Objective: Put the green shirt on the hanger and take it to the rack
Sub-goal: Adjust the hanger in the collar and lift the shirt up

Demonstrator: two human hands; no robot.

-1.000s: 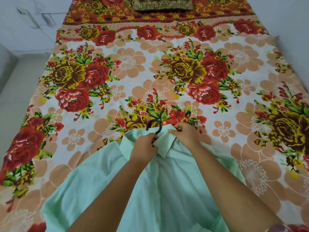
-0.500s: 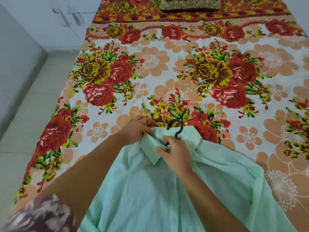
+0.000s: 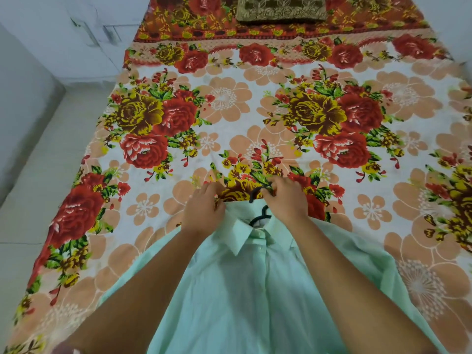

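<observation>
Your green shirt (image 3: 255, 290) lies front-up on the bed (image 3: 229, 103), filling the 6 o'clock part of the view, with its collar (image 3: 238, 238) pointing toward 12 o'clock and its body running down past the lower edge of the frame. The black hanger (image 3: 260, 216) sits inside the neck opening: its stem rises out of the collar and its hook curves toward 11 o'clock onto the flowered sheet, just above the shirt's top edge. Your left hand (image 3: 201, 212) is at about 9 o'clock of the collar, fingers (image 3: 205, 191) curled together and gripping the shirt's neck edge where it meets the sheet. Your right hand (image 3: 287, 200) is at about 2 o'clock of the collar, touching the shirt's shoulder, and its fingers (image 3: 274, 186) are bent in over the hook; they seem to pinch the hook's tip, though the knuckles hide the contact itself. Both forearms come in from 6 o'clock and lie across the shirt's front. The shoulders of the shirt spread toward 4 and 8 o'clock, flat on the bed. At 12 o'clock, well apart from the shirt, a dark brown patterned cushion (image 3: 281, 10) rests on the bed's red border. Pale floor (image 3: 38, 195) runs along the 9 o'clock side of the bed.
</observation>
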